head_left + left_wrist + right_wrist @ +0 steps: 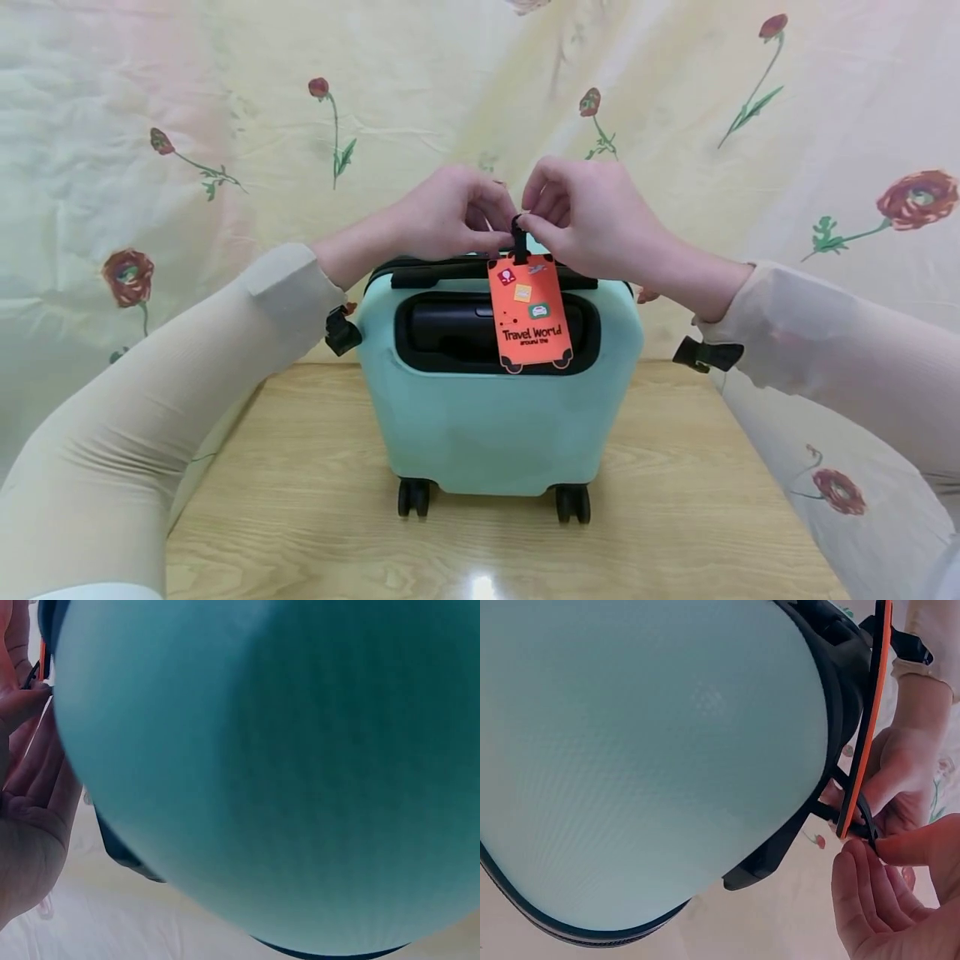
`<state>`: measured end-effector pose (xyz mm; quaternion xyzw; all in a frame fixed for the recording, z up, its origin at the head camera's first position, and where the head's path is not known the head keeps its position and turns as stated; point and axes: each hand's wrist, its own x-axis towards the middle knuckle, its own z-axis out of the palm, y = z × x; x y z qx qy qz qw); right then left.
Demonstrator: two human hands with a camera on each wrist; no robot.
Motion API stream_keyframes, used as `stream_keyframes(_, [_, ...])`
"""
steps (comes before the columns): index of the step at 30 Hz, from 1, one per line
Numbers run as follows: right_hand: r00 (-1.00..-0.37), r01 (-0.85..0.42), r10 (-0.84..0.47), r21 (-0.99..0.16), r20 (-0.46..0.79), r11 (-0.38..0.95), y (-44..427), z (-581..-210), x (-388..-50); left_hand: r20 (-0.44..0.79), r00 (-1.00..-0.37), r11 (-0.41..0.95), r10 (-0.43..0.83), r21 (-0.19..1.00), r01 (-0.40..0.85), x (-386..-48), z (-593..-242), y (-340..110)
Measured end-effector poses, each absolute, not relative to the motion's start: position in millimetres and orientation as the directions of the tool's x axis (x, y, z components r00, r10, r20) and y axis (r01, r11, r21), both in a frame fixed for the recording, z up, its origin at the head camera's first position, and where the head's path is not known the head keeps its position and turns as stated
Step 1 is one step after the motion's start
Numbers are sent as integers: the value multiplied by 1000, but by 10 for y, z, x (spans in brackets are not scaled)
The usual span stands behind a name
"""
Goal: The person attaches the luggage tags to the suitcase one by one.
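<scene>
A mint-green suitcase (pixel 495 433) stands upright, with a black handle (pixel 435 274) along its upper edge. An orange luggage tag (pixel 532 321) reading "Travel World" hangs in front of it from a short black strap (pixel 521 243). My right hand (pixel 596 212) pinches the strap's upper end between thumb and fingers. From the other side, the thumb and fingers of my left hand (pixel 457 212) pinch the strap lower down. In the right wrist view, the tag (pixel 868 735) shows edge-on, and the black strap (pixel 868 814) curves from the handle to the right fingertips.
The suitcase's black wheels (pixel 572 503) rest on a wood-grain table (pixel 300 467). A recessed black panel (pixel 450 325) lies behind the tag. Floral cloth (pixel 420 100) hangs behind the table. Each wrist carries a black strapped mount (pixel 342 331).
</scene>
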<state>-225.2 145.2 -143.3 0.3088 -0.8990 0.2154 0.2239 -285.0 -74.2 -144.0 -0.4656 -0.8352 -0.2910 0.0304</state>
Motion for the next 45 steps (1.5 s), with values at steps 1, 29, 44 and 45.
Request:
stream_keyframes(1, [-715, -645, -451, -256, 534, 720, 1461, -1432, -2257, 320, -566, 401, 760, 454, 796, -2852, -1443, -735])
stream_keyframes(29, [-417, -776, -622, 98, 663, 624, 1602, -1541, -2344, 273, -645, 423, 714, 567, 707, -2870, -1444, -664])
stream_keyframes(44, [-560, -749, -648, 19, 516, 662, 1520, -1511, -2370, 193, -640, 410, 744, 624, 665, -2954, -1412, -657])
stream_keyframes(45, [-561, -750, -661, 31, 499, 660, 1516, -1518, -2381, 183, -640, 414, 746, 626, 661, -2958, -1408, -657])
